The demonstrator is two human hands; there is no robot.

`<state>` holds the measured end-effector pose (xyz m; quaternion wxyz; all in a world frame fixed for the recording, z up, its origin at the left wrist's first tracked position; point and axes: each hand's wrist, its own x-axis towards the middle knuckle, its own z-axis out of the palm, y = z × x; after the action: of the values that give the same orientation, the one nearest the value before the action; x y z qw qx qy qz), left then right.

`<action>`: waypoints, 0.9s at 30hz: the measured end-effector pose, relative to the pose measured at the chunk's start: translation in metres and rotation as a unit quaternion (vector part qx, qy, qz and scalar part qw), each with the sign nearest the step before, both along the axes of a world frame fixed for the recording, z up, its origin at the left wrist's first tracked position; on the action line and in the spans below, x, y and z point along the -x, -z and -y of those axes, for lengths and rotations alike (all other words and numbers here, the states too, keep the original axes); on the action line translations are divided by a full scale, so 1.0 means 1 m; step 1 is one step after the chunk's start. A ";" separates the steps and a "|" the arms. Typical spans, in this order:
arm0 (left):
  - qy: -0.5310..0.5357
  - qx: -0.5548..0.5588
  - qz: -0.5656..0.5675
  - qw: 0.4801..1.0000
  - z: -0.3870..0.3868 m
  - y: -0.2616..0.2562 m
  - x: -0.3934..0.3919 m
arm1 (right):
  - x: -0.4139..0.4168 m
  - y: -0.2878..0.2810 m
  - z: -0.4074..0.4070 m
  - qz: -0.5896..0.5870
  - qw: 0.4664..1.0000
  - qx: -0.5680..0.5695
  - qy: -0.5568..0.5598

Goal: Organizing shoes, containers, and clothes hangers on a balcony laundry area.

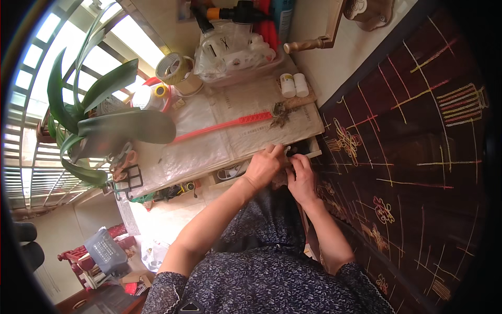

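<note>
Both hands meet over a pulled-out drawer (316,146) at the front of a table (192,157). My left hand (266,167) has its fingers curled down near a small pale, shiny item (288,149). Close beside it, my right hand (304,178) bends its fingers towards the same spot. What the fingertips hold, if anything, is hidden behind the hands. Dark contents show in the drawer's right end, and a white cable (231,172) lies in its left part.
On the covered tabletop are a red stick (219,127), two white bottles (294,85), a plastic-bagged bundle (237,55) and tape rolls (172,67). A leafy potted plant (129,125) leans in from the left. A dark panel with chalk-like drawings (396,157) stands close on the right.
</note>
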<state>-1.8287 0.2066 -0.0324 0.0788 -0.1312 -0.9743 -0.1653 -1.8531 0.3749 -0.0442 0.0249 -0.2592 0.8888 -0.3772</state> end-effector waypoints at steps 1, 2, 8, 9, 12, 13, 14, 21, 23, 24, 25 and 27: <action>0.000 0.000 0.001 1.000 -0.002 0.000 0.002 | 0.000 0.003 0.000 -0.007 1.000 0.014 -0.003; 0.010 0.051 -0.013 0.999 -0.005 0.000 0.005 | -0.001 0.005 -0.001 -0.015 1.000 0.027 -0.005; 0.075 0.240 0.020 0.968 -0.010 0.004 0.021 | -0.009 0.001 0.001 -0.053 0.995 0.082 0.011; 0.053 0.239 -0.013 0.969 -0.007 0.013 0.019 | -0.015 0.003 0.004 -0.052 0.995 0.087 -0.001; -0.019 0.207 -0.115 0.971 -0.012 0.019 0.023 | -0.039 0.004 0.002 0.096 0.984 0.135 0.069; -0.028 0.201 -0.079 0.976 -0.015 0.020 0.030 | -0.047 0.006 0.001 0.202 0.964 0.148 0.090; -0.018 0.218 -0.078 0.973 -0.023 0.018 0.039 | -0.051 0.017 0.001 0.291 0.922 0.219 0.128; -0.007 0.117 -0.071 0.991 -0.017 0.019 0.034 | -0.047 -0.002 0.018 0.513 0.757 0.387 0.121; 0.008 0.067 -0.047 0.997 -0.007 -0.003 0.012 | -0.040 0.000 0.013 0.524 0.722 0.442 0.088; -0.007 0.026 -0.076 0.997 0.000 -0.011 -0.002 | -0.034 0.008 0.006 0.533 0.715 0.449 0.059; -0.018 0.029 -0.080 0.996 0.010 -0.017 -0.016 | -0.030 0.008 0.008 0.534 0.717 0.445 0.048; -0.032 -0.117 -0.129 0.984 0.034 -0.028 -0.050 | -0.023 0.007 0.017 0.536 0.706 0.461 0.051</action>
<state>-1.7786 0.1725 -0.0049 0.2238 -0.1102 -0.9336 -0.2571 -1.8298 0.3583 -0.0509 0.3553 0.0531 0.4535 -0.8157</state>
